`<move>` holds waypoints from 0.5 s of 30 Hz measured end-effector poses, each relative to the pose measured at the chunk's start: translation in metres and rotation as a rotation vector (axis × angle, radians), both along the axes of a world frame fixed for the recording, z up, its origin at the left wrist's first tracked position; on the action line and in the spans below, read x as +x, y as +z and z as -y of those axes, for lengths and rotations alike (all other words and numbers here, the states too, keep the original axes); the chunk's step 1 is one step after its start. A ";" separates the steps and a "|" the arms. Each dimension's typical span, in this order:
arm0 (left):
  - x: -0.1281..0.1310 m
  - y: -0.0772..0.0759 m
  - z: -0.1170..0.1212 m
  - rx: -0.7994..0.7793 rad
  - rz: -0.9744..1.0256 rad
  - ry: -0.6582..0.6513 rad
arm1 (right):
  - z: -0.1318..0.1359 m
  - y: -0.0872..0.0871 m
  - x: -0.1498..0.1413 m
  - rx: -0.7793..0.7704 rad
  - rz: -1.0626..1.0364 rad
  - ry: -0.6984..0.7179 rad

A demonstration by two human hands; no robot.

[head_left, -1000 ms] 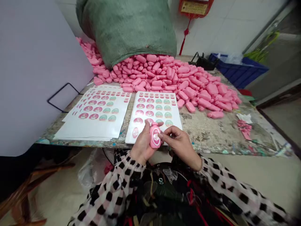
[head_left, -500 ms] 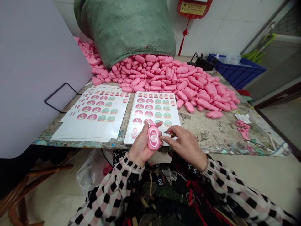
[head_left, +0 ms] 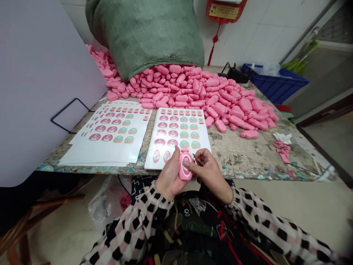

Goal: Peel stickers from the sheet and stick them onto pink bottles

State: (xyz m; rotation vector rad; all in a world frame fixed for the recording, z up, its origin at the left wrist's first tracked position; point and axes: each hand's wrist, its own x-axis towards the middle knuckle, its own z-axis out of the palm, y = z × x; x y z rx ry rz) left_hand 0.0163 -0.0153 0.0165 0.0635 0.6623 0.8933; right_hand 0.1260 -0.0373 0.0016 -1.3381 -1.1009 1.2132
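1. Pink bottle (head_left: 182, 173): held in the left hand (head_left: 168, 176), at the near edge of the table (head_left: 237, 154).
2. Right hand (head_left: 213, 176): thumb against the label (head_left: 186, 158), fingers curled around a thin tool (head_left: 196, 158).

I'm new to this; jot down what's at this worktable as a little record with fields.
Left hand: holds a pink bottle
Right hand: thumb on the bottle's label, thin dark item in fingers, kind unclear
Left sheets: fanned, printed with stickers
Right sheets: stacked, printed with stickers
Behind sheets: heap of pink bottles, by a green sack
Far right: blue crate
Surface: worn table
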 end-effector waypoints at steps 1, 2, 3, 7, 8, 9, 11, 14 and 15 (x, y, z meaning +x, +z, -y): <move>0.003 -0.001 0.002 0.007 -0.016 -0.024 | -0.003 -0.001 0.000 -0.031 -0.070 -0.013; 0.005 -0.002 0.004 0.015 -0.032 -0.055 | -0.007 -0.002 0.000 -0.051 -0.125 -0.024; 0.006 -0.004 0.006 0.021 -0.045 -0.091 | -0.010 -0.003 0.000 -0.056 -0.165 -0.036; 0.003 -0.007 0.006 0.014 -0.016 -0.180 | -0.017 -0.005 0.003 0.007 -0.217 -0.048; 0.000 -0.006 0.005 0.014 -0.008 -0.187 | -0.018 -0.005 0.004 0.002 -0.222 -0.033; -0.003 -0.005 0.005 0.016 -0.006 -0.192 | -0.018 -0.005 0.006 -0.015 -0.225 -0.019; -0.010 -0.001 0.005 0.018 -0.021 -0.198 | -0.018 -0.003 0.010 -0.029 -0.217 -0.021; -0.028 0.004 0.011 0.037 -0.088 -0.202 | -0.022 -0.002 0.026 0.019 -0.110 -0.044; -0.037 0.005 0.016 0.064 -0.128 -0.198 | -0.026 -0.004 0.034 0.044 -0.031 -0.044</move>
